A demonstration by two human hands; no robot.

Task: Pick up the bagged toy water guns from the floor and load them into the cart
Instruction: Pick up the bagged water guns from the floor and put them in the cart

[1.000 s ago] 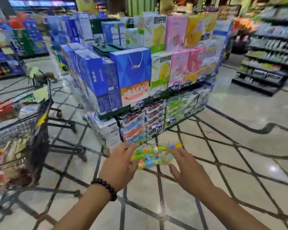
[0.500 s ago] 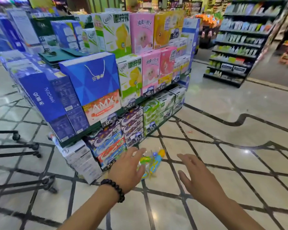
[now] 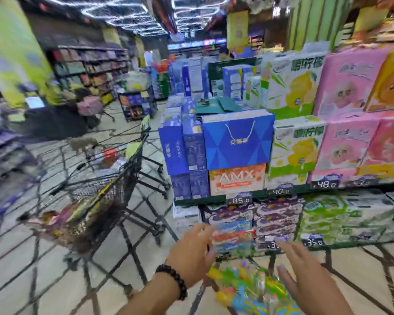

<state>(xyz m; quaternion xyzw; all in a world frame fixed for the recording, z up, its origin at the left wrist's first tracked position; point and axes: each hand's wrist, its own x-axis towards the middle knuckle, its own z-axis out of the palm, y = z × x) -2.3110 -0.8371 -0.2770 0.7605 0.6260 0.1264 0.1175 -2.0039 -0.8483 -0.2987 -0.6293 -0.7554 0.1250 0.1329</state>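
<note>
Right in front of me an orange box [image 3: 237, 178] reads "AMX"; the price tag [image 3: 239, 200] just under it says 85.0. Further right, shelf tags read 40.0 [image 3: 280, 191] and 48.0 [image 3: 325, 184]. Lower right, one [image 3: 313, 242] shows 35.0.

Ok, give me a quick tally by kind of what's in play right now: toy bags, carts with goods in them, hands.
Bagged water guns: 1
Cart with goods: 1
Hands: 2 (left hand, right hand)
Total: 4
</note>
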